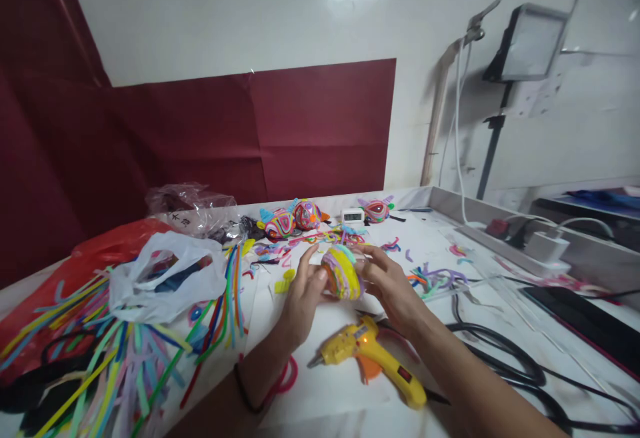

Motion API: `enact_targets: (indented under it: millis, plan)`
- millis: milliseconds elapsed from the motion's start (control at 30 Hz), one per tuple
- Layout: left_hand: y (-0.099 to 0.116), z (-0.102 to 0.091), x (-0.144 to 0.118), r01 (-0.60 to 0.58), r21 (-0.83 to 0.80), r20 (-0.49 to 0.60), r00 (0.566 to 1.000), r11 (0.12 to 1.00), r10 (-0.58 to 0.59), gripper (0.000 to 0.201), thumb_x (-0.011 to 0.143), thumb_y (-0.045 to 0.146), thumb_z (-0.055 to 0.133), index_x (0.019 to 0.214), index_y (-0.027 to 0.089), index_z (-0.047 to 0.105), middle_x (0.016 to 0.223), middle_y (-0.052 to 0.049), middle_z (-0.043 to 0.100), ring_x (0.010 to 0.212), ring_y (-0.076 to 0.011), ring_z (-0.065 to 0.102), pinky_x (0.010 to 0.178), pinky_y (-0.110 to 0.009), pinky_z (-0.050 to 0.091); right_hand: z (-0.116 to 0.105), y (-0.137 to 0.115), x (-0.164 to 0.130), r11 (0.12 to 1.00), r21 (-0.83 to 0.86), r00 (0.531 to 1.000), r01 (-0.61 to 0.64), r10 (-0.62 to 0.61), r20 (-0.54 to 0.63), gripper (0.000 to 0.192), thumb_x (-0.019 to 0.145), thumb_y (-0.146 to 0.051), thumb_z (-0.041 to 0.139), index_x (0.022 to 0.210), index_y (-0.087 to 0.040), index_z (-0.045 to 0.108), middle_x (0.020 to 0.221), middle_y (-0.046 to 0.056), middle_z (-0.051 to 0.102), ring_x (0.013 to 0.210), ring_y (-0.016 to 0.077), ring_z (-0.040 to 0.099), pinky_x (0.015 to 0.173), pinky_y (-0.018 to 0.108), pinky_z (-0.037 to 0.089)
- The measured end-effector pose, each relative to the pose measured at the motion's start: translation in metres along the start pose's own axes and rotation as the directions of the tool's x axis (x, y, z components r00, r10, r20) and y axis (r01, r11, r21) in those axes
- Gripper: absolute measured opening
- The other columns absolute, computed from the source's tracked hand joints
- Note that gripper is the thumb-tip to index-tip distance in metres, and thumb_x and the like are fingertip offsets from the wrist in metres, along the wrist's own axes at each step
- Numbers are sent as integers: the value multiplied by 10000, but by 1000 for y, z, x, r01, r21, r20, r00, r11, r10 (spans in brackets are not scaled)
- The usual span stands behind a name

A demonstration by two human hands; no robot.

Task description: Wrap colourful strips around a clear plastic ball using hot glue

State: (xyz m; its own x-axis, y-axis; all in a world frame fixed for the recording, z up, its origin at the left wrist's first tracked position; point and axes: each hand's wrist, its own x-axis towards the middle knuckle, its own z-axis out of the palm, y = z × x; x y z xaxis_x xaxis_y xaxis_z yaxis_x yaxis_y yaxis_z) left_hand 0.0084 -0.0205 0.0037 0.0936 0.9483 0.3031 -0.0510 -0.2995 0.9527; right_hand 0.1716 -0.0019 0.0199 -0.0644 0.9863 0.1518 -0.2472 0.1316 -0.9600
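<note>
Through the head camera I have both hands out over the table (425, 241), with a striped ball (343, 273) between them, lifted above the white paper (345, 395). My left hand (301, 295) cups the ball's left side, thumb pressed to its near face and fingers bent around it. My right hand (393, 285) has its fingers curled in against the right side; they blur, so I cannot tell how hard they press.

Just below the ball lies the yellow glue gun (376, 355), nozzle to the left, lying between my forearms; that side is tight for me. Beyond the ball, white tabletop shows among loose scraps (440, 277), up to a row of three decorated figures (309, 215) and a small clock (353, 215) near the back edge.

To my left, fuzzy stems (143, 365) fan out past the white plastic bag (135, 291), crowding that flank. To my right, a looped black cable (510, 351) lies close beside the forearm, with a dark phone (583, 321) farther out. The raised right rim (595, 250) bounds that side, a power strip (525, 256) along it.
</note>
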Motion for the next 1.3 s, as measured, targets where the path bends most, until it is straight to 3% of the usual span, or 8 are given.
enact_targets:
  millis: [133,267,400,533,633,767,967,1300]
  plan:
    - [-3,-5,7,20,-55,-103,994,998,-25,672,867,523,523,1421,197,326,1093,-108,593,769,-205,656,696,-402,577,-1,-3,3,946,299,992,-126,118,44,328,661,-375,673,934,-205,609,820,-2,698,648,155,628,600,272,512]
    - [-11,-12,12,-123,95,-118,984,988,134,619,857,514,553,1362,186,409,1215,-149,552,990,-250,632,850,-426,542,1,-5,2,916,346,979,-202,185,83,278,724,-352,603,932,-170,626,731,33,716,585,175,645,601,304,539]
    - [-15,-12,8,-342,247,42,939,907,343,583,880,446,568,1396,249,381,1431,-151,411,1277,-281,471,1026,-460,442,3,-2,1,898,360,967,-253,226,114,224,763,-319,569,921,-170,624,685,32,714,567,183,653,590,304,544]
    - [-10,-12,4,-541,428,193,838,724,511,712,831,491,635,1442,274,340,1497,-152,342,1392,-329,336,1116,-536,319,8,1,-4,880,336,939,-336,289,185,219,779,-297,562,936,-160,629,682,39,708,590,189,667,570,285,534]
    - [-5,-13,3,-633,497,285,765,594,577,792,786,572,652,1448,261,347,1504,-167,335,1406,-350,314,1125,-558,289,13,4,-10,867,334,926,-369,310,217,217,775,-282,567,940,-156,627,675,36,696,544,172,643,494,251,491]
    - [-7,-13,4,-678,485,335,727,552,599,757,788,585,641,1422,264,380,1479,-164,379,1372,-331,375,1106,-544,323,16,6,-13,864,328,919,-381,315,237,201,760,-264,575,925,-161,626,665,28,678,507,146,605,486,234,479]
    - [-14,-15,9,-678,473,342,730,563,592,646,776,540,682,1316,252,476,1312,-136,541,1239,-311,514,1036,-519,408,14,6,-12,854,297,900,-427,369,233,192,739,-259,553,900,-177,615,665,17,644,505,134,578,482,242,505]
    - [-15,-15,7,-625,522,292,771,581,566,571,808,589,604,1242,231,510,1262,-130,561,1203,-307,543,1003,-496,438,15,2,-13,864,276,904,-421,375,204,100,649,-256,572,711,-188,533,603,-12,555,468,116,529,400,215,468]
